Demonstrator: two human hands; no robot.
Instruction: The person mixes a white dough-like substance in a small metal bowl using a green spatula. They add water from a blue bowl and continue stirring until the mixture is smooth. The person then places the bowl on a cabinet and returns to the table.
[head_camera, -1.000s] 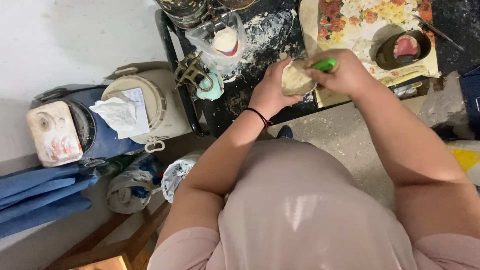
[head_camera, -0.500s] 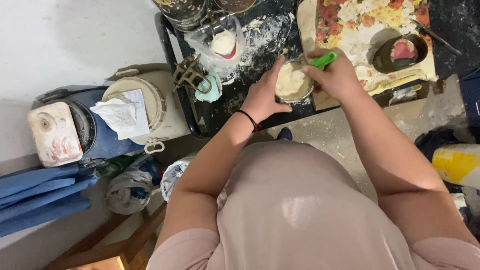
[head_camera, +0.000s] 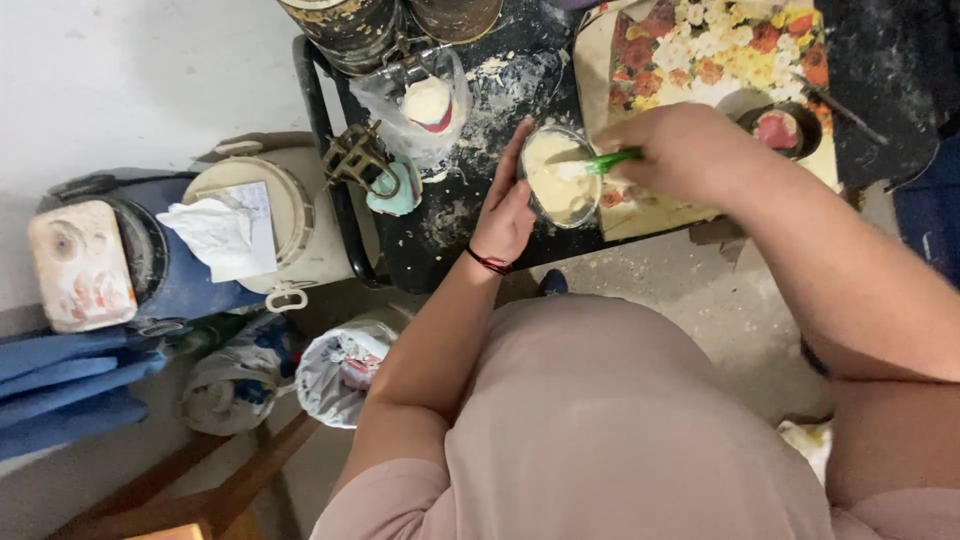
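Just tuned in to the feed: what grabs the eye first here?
The glass bowl of pale batter at top centre: the left hand steadies its side while the right hand works a green-handled utensil in it. Behind it lies a bright floral tray, on a flour-dusted black table.

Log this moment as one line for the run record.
left hand: steadies bowl of pale batter | right hand: holds green-handled utensil in bowl | surface: black table
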